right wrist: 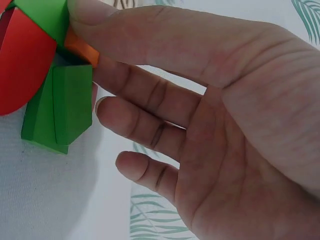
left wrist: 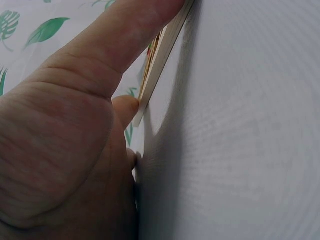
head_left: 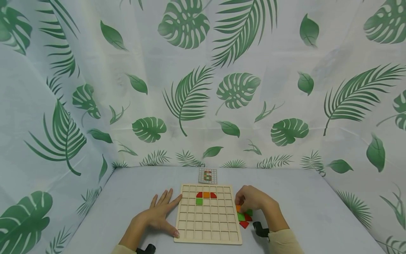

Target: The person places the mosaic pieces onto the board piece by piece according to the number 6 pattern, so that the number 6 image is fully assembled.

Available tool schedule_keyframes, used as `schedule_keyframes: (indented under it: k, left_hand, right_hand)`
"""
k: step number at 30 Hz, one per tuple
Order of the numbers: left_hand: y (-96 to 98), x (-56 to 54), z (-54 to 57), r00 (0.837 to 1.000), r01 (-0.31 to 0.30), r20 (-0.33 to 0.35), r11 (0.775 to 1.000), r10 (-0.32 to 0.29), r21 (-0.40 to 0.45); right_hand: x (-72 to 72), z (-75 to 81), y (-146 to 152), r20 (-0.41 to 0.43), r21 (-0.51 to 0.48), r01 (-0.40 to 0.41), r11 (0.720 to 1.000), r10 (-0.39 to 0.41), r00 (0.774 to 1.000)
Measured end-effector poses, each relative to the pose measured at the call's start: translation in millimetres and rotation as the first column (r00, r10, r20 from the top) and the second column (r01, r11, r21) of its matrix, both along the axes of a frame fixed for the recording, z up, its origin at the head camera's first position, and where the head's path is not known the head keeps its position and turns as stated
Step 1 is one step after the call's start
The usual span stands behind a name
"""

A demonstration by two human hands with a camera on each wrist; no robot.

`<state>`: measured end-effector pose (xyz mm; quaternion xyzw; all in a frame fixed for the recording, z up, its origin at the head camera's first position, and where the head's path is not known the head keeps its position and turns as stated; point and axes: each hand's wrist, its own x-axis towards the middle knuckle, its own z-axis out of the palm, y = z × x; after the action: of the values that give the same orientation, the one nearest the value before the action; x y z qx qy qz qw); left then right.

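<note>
A wooden grid board lies on the table. In its upper cells sit two red curved pieces, an orange square and a green square. My left hand rests spread at the board's left side, thumb at the lower corner and index finger on the edge. Right of the board, my right hand reaches into a pile of coloured blocks with bent fingers. Its thumb touches the pile by a light green block and an orange block; whether it pinches one is hidden.
A small pattern card showing a figure 6 lies behind the board. Dark green blocks and red blocks are in the pile. Leaf-printed cloth hangs around the table.
</note>
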<state>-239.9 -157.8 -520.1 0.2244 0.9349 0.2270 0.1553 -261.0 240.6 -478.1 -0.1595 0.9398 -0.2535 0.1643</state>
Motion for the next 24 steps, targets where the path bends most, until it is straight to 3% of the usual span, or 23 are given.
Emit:
schedule_keyframes:
  k: [8, 16, 24]
  left_hand:
    - [-0.8, -1.2, -1.8, 1.0, -0.005, 0.003, 1.0, 0.005, -0.002]
    - [-0.6, -3.3, -3.6, 1.0, -0.005, -0.001, 1.0, 0.005, -0.002]
    - [-0.7, -3.0, -3.4, 1.0, -0.006, 0.005, 1.0, 0.006, 0.0]
  right_hand:
    - [-0.7, -0.1, -0.3, -0.01, -0.002, -0.002, 1.0, 0.002, 1.0]
    - [0.4, 4.1, 1.1, -0.05, -0.091, -0.061, 0.994, 0.057, 0.997]
    - [-1.8, 8.0, -3.4, -0.099, -0.162, 0.013, 0.987, -0.029, 0.995]
